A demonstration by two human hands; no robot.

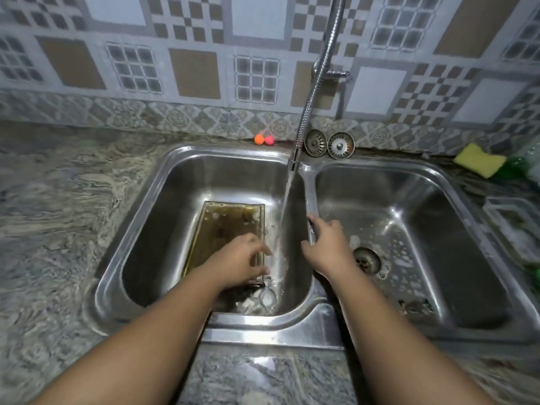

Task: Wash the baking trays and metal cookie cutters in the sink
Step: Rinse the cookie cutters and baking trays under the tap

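Observation:
A brown-stained rectangular baking tray [222, 229] lies flat in the left basin of a steel double sink [309, 188]. My left hand [242, 260] hovers over the tray's near right corner with fingers spread and relaxed, holding nothing. My right hand [328, 244] rests on the divider between the basins, fingers loosely spread. Water runs from the flexible tap hose [314, 92] and falls between my two hands into the left basin. A small round metal piece [268, 298] lies at the basin bottom near the drain, blurred by water.
Two sink strainers [328, 144] lean against the wall behind the sink. Orange and pink balls [264, 139] sit at the back edge. A yellow sponge [480, 159] and a green bottle [523, 168] are at far right, with a clear container [514, 226] beside the right basin. Marbled counter [55, 217] lies left.

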